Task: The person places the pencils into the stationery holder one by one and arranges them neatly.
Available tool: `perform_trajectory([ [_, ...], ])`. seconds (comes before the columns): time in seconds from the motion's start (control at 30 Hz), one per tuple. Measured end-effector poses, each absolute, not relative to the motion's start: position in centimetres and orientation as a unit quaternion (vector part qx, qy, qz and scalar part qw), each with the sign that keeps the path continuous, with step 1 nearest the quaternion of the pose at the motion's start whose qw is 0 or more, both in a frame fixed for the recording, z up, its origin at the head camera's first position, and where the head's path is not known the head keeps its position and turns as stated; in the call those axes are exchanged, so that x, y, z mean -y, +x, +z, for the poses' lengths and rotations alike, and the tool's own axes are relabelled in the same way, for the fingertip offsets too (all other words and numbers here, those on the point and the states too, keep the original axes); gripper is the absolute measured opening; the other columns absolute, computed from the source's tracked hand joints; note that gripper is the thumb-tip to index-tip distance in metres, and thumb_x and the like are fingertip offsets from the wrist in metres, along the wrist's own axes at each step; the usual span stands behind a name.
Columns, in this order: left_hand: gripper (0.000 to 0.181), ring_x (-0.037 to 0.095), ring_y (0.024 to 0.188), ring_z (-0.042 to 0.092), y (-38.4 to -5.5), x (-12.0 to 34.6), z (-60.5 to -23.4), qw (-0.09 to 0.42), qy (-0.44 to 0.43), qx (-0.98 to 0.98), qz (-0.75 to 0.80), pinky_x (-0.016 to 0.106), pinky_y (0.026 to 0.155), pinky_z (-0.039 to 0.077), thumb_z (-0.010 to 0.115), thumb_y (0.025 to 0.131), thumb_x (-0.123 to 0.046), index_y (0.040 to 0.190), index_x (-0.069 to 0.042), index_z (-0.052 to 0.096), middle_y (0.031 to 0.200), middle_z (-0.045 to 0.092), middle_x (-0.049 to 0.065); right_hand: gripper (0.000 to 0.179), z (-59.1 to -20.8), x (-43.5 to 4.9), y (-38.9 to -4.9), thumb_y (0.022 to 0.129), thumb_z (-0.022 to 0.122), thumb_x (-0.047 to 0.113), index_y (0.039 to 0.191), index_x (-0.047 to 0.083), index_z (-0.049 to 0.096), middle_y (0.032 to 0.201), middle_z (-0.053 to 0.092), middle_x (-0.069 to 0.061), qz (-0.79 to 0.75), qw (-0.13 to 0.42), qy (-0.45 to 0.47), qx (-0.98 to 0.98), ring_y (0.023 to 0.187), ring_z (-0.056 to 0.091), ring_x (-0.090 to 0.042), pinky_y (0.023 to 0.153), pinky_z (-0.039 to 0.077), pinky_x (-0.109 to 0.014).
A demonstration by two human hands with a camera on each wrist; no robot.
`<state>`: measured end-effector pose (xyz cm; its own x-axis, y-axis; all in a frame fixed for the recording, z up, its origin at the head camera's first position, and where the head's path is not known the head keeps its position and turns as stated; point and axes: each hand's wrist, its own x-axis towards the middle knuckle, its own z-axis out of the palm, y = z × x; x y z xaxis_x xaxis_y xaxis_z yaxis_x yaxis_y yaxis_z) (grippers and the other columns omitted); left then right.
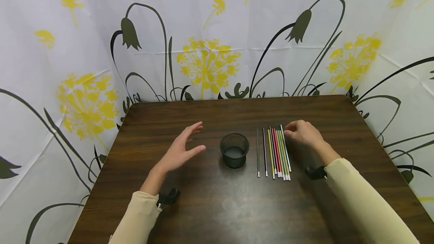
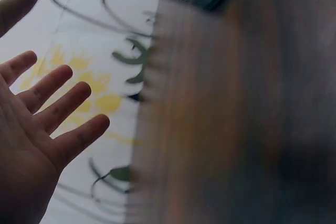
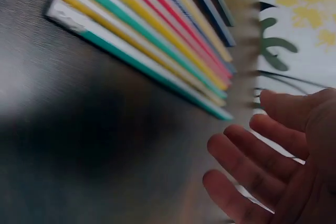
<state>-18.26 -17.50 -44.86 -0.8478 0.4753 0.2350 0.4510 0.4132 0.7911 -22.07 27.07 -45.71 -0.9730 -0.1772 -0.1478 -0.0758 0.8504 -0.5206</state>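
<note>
A black mesh pencil cup [image 1: 234, 160] stands upright on the brown table; its edge also shows at the top of the left wrist view. To its right lies a row of several pencils, including a red pencil [image 1: 276, 150] and, at the row's near side in the right wrist view, a green-and-white pencil [image 3: 157, 77] with a white eraser. My right hand [image 1: 303, 134] is beside the far end of the rightmost pencils, fingers loosely bent, holding nothing. Left of the cup, my left hand [image 1: 179, 151] hovers with fingers spread and thumb apart, touching nothing.
Two dark pencils, one a grey pencil [image 1: 258, 153], lie slightly apart between the cup and the main row. Behind the wooden table [image 1: 203, 214] hangs a white curtain [image 1: 210, 18] with yellow and dark green flowers. Each wrist wears a black camera strap.
</note>
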Motion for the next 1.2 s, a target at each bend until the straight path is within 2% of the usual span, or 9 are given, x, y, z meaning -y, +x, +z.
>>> perform_trajectory([
  [0.13, 0.078, 0.02, 0.136, 0.038, -18.0, 15.4, -46.6, 0.051, 0.278, -0.821, 0.497, 0.058, 0.102, 0.037, 0.074, 0.09, -0.025, 0.153, -0.033, 0.029, 0.147, 0.041, -0.003, 0.03, -47.5, -27.6, -22.0, 0.098, 0.061, 0.024, 0.113, -0.002, 0.068, 0.087, 0.07, -0.011, -0.333, 0.134, -0.021, -0.933, 0.073, 0.067, -0.021, 0.064, 0.054, -0.037],
  [0.2, 0.081, 0.02, 0.136, 0.037, -18.0, 14.3, -47.3, 0.061, 0.28, -0.815, 0.504, 0.056, 0.102, 0.038, 0.076, 0.088, -0.026, 0.153, -0.034, 0.028, 0.147, 0.04, -0.006, 0.031, -48.1, -27.8, -22.1, 0.098, 0.061, 0.023, 0.112, -0.004, 0.067, 0.085, 0.069, -0.013, -0.365, 0.139, -0.006, -0.921, 0.071, 0.066, -0.02, 0.06, 0.055, -0.034],
  [0.27, 0.084, 0.024, 0.137, 0.036, -18.1, 13.2, -48.0, 0.069, 0.284, -0.807, 0.513, 0.056, 0.102, 0.038, 0.078, 0.086, -0.027, 0.153, -0.034, 0.027, 0.148, 0.039, -0.005, 0.033, -48.6, -28.0, -22.1, 0.098, 0.062, 0.026, 0.111, -0.004, 0.067, 0.086, 0.069, -0.013, -0.379, 0.135, 0.005, -0.916, 0.07, 0.066, -0.019, 0.059, 0.056, -0.033],
  [0.53, 0.092, 0.028, 0.139, 0.033, -17.9, 10.3, -49.4, 0.076, 0.278, -0.781, 0.554, 0.052, 0.102, 0.04, 0.082, 0.081, -0.019, 0.154, -0.026, 0.027, 0.153, 0.033, 0.012, 0.032, -49.4, -27.6, -22.3, 0.094, 0.067, 0.032, 0.106, 0.002, 0.068, 0.082, 0.068, -0.007, -0.35, 0.125, 0.028, -0.928, 0.066, 0.064, -0.016, 0.058, 0.055, -0.032],
  [0.67, 0.092, 0.039, 0.136, 0.034, -17.3, 9.5, -48.6, 0.079, 0.27, -0.764, 0.58, 0.057, 0.102, 0.037, 0.081, 0.081, -0.012, 0.154, -0.017, 0.027, 0.152, 0.032, 0.018, 0.028, -49.3, -27.3, -22.4, 0.093, 0.068, 0.03, 0.104, 0.004, 0.068, 0.082, 0.068, -0.006, -0.343, 0.131, 0.034, -0.93, 0.065, 0.064, -0.016, 0.057, 0.054, -0.032],
  [0.8, 0.091, 0.043, 0.135, 0.034, -16.8, 9.1, -47.5, 0.087, 0.262, -0.752, 0.599, 0.061, 0.102, 0.034, 0.081, 0.08, -0.008, 0.154, -0.009, 0.026, 0.15, 0.034, 0.024, 0.027, -49.2, -27.3, -22.6, 0.094, 0.068, 0.027, 0.105, 0.003, 0.068, 0.086, 0.069, -0.008, -0.35, 0.142, 0.038, -0.925, 0.066, 0.065, -0.016, 0.058, 0.054, -0.032],
  [0.97, 0.092, 0.044, 0.135, 0.035, -16.8, 8.8, -47.4, 0.074, 0.265, -0.746, 0.607, 0.062, 0.101, 0.034, 0.081, 0.078, -0.003, 0.152, -0.004, 0.027, 0.147, 0.037, 0.028, 0.025, -49.0, -27.3, -22.7, 0.094, 0.067, 0.026, 0.104, 0.003, 0.068, 0.087, 0.069, -0.008, -0.349, 0.149, 0.041, -0.924, 0.067, 0.066, -0.016, 0.059, 0.054, -0.032],
  [1.2, 0.093, 0.045, 0.134, 0.036, -17.2, 8.7, -47.9, 0.077, 0.276, -0.73, 0.621, 0.062, 0.102, 0.032, 0.081, 0.077, 0.0, 0.152, -0.003, 0.027, 0.146, 0.036, 0.031, 0.024, -47.9, -26.8, -22.4, 0.09, 0.07, 0.03, 0.099, 0.008, 0.066, 0.072, 0.07, 0.0, -0.272, 0.156, 0.061, -0.947, 0.062, 0.066, -0.016, 0.059, 0.047, -0.037],
])
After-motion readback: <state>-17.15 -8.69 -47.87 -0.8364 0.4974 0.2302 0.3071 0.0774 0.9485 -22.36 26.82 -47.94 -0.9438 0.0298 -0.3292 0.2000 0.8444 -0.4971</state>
